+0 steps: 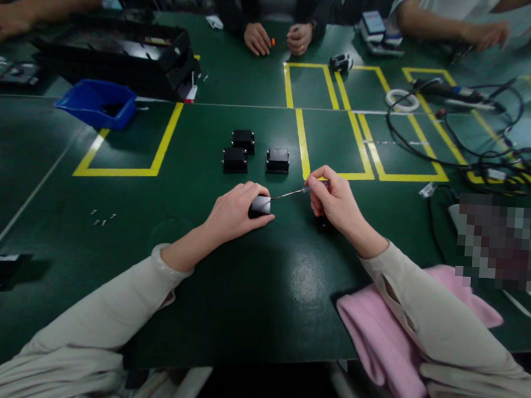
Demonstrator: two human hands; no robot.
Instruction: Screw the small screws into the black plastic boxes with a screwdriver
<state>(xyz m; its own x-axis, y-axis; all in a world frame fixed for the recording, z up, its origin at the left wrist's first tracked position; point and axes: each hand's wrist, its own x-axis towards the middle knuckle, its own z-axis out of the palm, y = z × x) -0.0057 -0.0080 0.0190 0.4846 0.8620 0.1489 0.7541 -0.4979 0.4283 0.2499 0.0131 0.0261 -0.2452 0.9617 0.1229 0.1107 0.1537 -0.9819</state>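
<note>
My left hand [238, 212] is closed around a small black block with a grey face [261, 205], holding it against the green table [258, 307]. In my right hand [331, 197] is a screwdriver [309, 189] with a clear handle, pinched between thumb and fingers. Its thin shaft points left and the tip meets the block's edge; what it touches there is too small to see. A dark object [322, 224] shows partly under my right hand. Beyond my hands stand black blocks with metal ends, one [278, 160] at the right and two [235, 160] at the left.
Several screws [103, 219] lie on the left. A blue bin [100, 104] and a black tray [121, 55] stand behind them. Cables [486, 160] coil at the right, above a pink cloth [387, 335]. Co-workers sit across the table, one with hands [279, 39] resting on it.
</note>
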